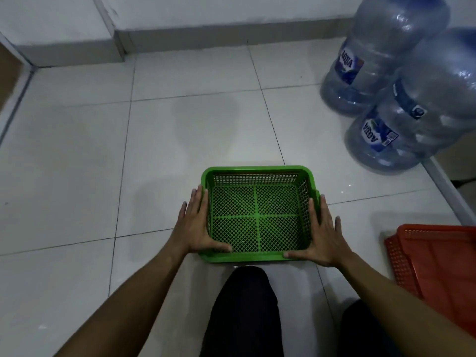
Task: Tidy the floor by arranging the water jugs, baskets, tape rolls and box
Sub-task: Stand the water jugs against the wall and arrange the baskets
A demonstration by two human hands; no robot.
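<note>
An empty green mesh basket sits on the white tiled floor just in front of my knees. My left hand grips its left side, thumb over the near rim. On the right side, my right hand holds it the same way. Two large clear blue water jugs stand upright at the far right, one behind the other. An orange mesh basket lies at the right, partly cut off by the frame edge and my right forearm.
A white wall with a grey skirting runs along the back, with a jutting corner at the back left. A metal floor rail runs beside the jugs. My dark-trousered knees are below the green basket.
</note>
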